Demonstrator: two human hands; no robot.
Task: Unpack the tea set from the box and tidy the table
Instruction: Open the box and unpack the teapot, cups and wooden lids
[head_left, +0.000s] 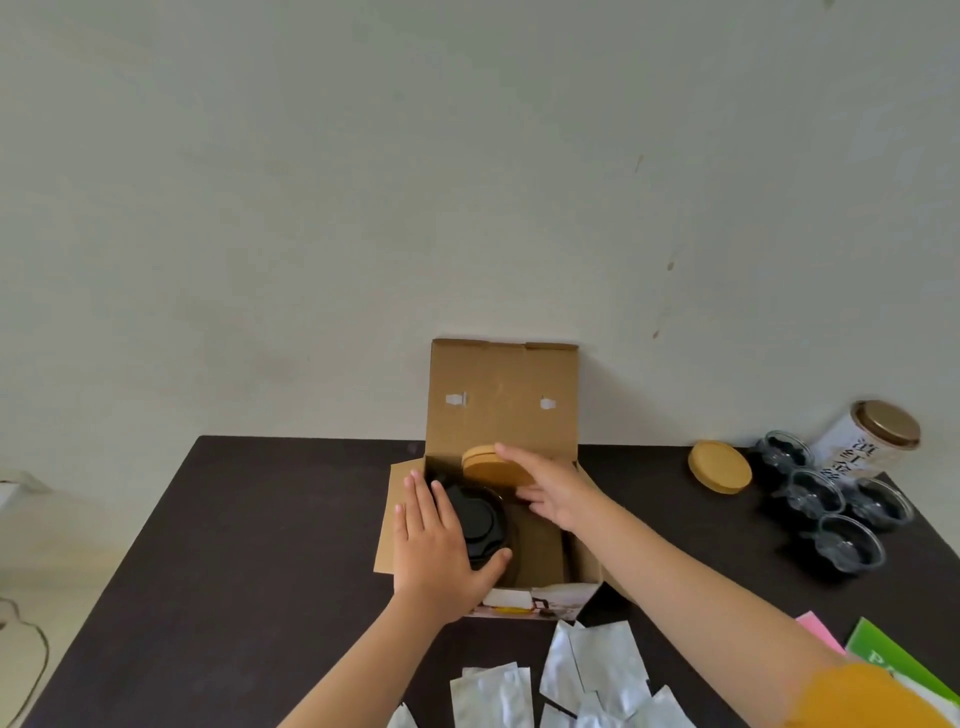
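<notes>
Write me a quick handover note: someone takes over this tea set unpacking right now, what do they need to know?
Left hand: fingers spread on the black teapot lid in the open cardboard box; grip unclear.
Right hand: open, reaching into the box at the wooden lid.
Already out, far right on the table: another wooden lid, four glass cups, a tea tin.
Left: lift out the teapot and lid, then tidy the foil sachets and papers at the near edge.
</notes>
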